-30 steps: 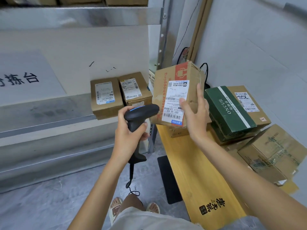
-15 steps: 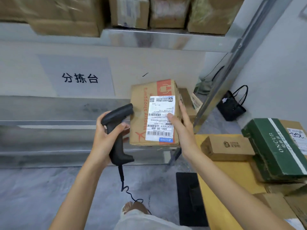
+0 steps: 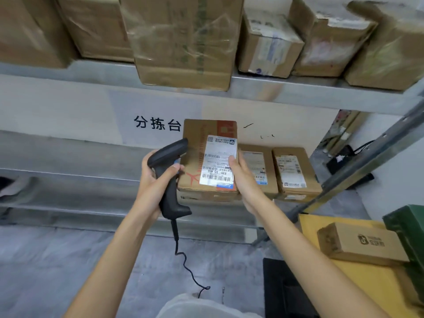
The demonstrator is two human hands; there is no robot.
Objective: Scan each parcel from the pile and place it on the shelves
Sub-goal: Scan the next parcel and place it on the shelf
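Observation:
My right hand (image 3: 243, 180) grips a brown cardboard parcel (image 3: 195, 154) with a white shipping label, thumb pressed on the label. The parcel is held upright in front of the lower metal shelf (image 3: 68, 180), just left of two small labelled boxes (image 3: 296, 171) that stand on it. My left hand (image 3: 153, 182) grips the handle of a black barcode scanner (image 3: 171, 171), whose head touches the parcel's left side. The scanner's coiled cable hangs down toward the floor.
The upper shelf (image 3: 286, 90) carries several taped cardboard boxes. At the right, a yellow table (image 3: 367, 281) holds a small brown box (image 3: 360, 242) and a green box (image 3: 410, 226). A slanted metal shelf post (image 3: 371, 154) stands between shelf and table. A black bag lies behind it.
I have turned left from the table toward the shelves. The parcel has moved with my right hand from above the table to the lower shelf, beside the two boxes. The scanner stays beside it.

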